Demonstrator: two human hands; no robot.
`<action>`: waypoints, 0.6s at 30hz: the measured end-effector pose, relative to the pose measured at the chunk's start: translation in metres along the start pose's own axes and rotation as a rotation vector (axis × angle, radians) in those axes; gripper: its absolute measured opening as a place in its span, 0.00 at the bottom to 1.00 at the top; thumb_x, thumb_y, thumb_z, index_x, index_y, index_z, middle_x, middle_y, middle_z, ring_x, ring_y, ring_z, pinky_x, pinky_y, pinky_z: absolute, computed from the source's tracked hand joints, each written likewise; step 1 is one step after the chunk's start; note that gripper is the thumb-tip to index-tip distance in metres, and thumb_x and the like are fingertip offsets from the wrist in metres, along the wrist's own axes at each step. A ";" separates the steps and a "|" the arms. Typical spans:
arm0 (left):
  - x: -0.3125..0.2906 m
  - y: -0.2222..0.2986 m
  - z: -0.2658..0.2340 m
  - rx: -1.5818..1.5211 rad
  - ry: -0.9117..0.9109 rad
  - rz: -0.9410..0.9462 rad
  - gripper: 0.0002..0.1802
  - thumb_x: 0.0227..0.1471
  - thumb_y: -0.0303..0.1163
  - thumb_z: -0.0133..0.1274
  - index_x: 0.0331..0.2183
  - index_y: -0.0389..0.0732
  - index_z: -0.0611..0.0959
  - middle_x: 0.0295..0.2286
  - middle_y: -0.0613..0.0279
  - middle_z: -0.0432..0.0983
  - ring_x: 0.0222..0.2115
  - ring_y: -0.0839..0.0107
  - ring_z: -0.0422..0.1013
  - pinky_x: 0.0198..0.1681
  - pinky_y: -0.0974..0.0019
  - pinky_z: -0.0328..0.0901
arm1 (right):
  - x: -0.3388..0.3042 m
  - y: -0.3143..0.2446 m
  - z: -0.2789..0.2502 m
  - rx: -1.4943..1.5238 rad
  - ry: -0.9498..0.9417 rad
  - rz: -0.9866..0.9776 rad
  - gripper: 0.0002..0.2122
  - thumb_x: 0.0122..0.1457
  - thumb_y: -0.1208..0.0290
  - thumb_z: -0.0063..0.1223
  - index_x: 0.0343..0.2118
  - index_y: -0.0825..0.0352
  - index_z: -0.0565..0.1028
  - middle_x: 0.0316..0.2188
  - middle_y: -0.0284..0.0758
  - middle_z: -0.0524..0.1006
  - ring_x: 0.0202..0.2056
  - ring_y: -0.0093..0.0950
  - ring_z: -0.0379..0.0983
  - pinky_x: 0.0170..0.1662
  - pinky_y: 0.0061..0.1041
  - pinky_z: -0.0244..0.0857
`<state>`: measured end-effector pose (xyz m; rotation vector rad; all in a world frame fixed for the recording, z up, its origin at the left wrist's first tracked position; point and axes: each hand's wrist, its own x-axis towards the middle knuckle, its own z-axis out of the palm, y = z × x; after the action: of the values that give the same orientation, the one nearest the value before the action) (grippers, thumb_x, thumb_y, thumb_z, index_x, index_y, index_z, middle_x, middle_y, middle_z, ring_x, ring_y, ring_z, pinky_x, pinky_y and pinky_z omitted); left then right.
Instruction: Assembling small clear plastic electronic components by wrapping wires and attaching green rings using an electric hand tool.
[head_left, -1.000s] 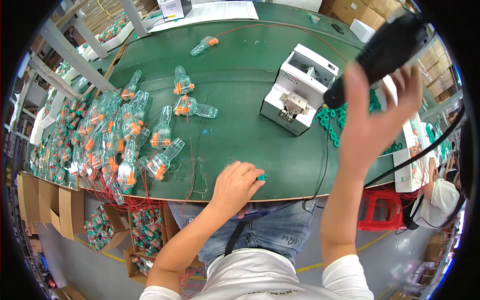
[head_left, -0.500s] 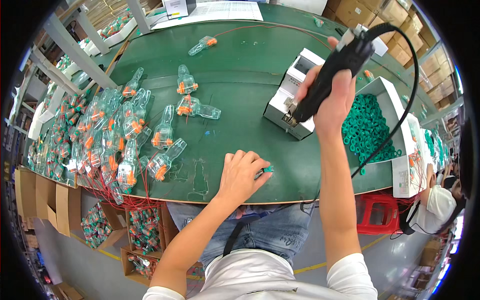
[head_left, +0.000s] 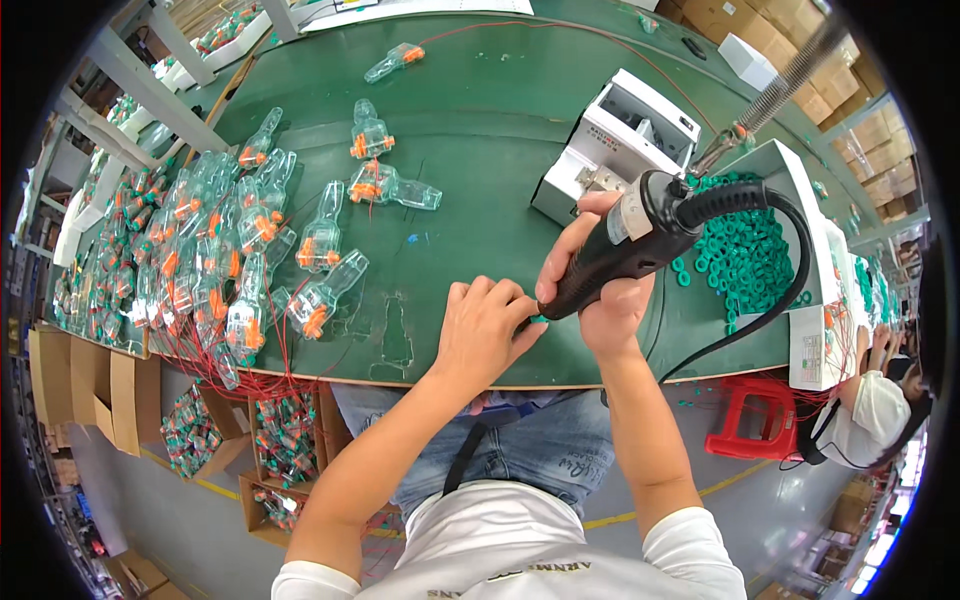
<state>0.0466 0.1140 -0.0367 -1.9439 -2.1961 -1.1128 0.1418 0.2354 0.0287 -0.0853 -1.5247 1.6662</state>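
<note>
My right hand is wrapped round a black electric screwdriver, which tilts down to the left. Its tip meets a small green part pinched at the fingertips of my left hand, near the table's front edge. Most of that part is hidden by my fingers and the tool. Just beyond the screwdriver stands a white screw feeder. On the left lie several clear plastic housings with orange parts, some with red wires.
A white bin of green rings stands on the right of the green table. The screwdriver's cable loops past it, and a spring hanger hangs above. Cardboard boxes are at lower left. A red stool and another person are at right.
My right hand has brought the screwdriver from the screw feeder down and left to the green part in my left hand. The left hand has stayed nearly in place.
</note>
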 end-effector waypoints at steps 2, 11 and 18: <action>0.002 -0.003 0.001 0.054 0.023 0.051 0.13 0.44 0.40 0.66 0.29 0.46 0.80 0.28 0.70 0.69 0.32 0.66 0.65 0.36 0.60 0.56 | 0.000 -0.001 0.002 0.004 -0.001 0.013 0.49 0.49 0.32 0.59 0.59 0.74 0.57 0.22 0.36 0.72 0.18 0.26 0.72 0.20 0.23 0.69; 0.005 -0.012 -0.007 0.096 -0.070 0.217 0.12 0.48 0.38 0.63 0.35 0.45 0.83 0.33 0.69 0.74 0.35 0.66 0.69 0.39 0.62 0.61 | 0.037 -0.036 -0.011 -0.159 -0.052 -0.185 0.41 0.65 0.43 0.46 0.67 0.71 0.48 0.31 0.41 0.75 0.29 0.28 0.76 0.33 0.26 0.72; -0.005 0.020 -0.025 -0.118 0.057 0.181 0.10 0.46 0.27 0.63 0.33 0.40 0.80 0.25 0.60 0.72 0.24 0.60 0.71 0.27 0.59 0.67 | -0.048 -0.049 -0.025 -1.066 -0.246 0.310 0.14 0.64 0.59 0.50 0.40 0.66 0.72 0.34 0.39 0.75 0.32 0.39 0.74 0.36 0.35 0.67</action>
<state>0.0541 0.0966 -0.0102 -2.0787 -1.9230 -1.2764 0.2123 0.2205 0.0410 -0.7258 -2.5396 0.9095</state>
